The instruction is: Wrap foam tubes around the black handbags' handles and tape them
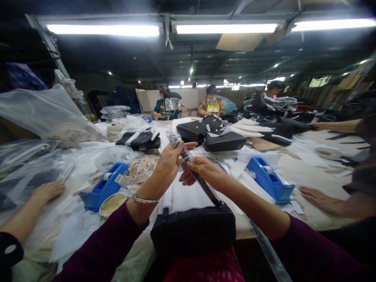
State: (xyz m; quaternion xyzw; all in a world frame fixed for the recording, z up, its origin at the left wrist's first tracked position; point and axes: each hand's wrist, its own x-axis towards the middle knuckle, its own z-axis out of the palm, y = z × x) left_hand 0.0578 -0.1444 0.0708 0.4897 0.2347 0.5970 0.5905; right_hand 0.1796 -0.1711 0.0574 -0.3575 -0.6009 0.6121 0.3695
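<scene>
A black bag (194,231) lies at the table's near edge against my body. Its dark strap (207,188) rises from the bag's right end up to my hands. My left hand (172,156) pinches the strap's upper part, where clear plastic film (174,139) is around it and sticks out past my fingers. Just below, my right hand (205,168) grips the same strap between thumb and fingers. White sheet material (188,196) lies behind the bag, under the strap. A long strip of clear plastic (268,250) hangs by my right forearm.
Blue tape dispensers (107,186) (268,178) stand on either side. A round tub (113,203) and a pile of corded tags (142,170) are at left. Black bags (225,139) lie ahead. Co-workers' hands (48,190) (320,199) rest on the table; other people work opposite.
</scene>
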